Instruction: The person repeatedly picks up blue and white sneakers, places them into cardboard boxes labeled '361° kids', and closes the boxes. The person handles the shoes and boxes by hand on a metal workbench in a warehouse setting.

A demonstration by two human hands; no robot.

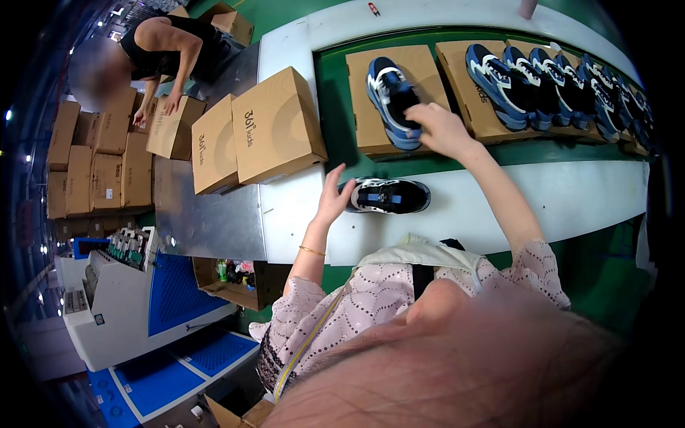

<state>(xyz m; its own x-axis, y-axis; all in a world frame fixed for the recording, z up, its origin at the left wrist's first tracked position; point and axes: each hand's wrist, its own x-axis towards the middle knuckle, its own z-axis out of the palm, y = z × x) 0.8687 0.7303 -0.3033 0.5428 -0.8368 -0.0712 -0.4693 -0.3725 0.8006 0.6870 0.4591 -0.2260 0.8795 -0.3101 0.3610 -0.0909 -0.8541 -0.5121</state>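
A blue, black and white sneaker (389, 96) lies on a brown shoe box (360, 118) on the green belt in front of me. My right hand (441, 130) is at its heel end, fingers bent closed on the shoe's opening. A second dark sneaker with white edging (391, 196) rests on the white table edge (471, 214) near my body, lying crosswise. My left hand (334, 198) is at the left end of that sneaker, fingers stretched out and apart. Whether its thumb touches the shoe is hard to see.
More blue sneakers (499, 89) stand on boxes along the belt to the right. Closed shoe boxes (278, 135) are at left, beside a metal table (207, 221). Across it a person (168, 53) handles a box. A white-and-blue machine (114, 307) stands lower left.
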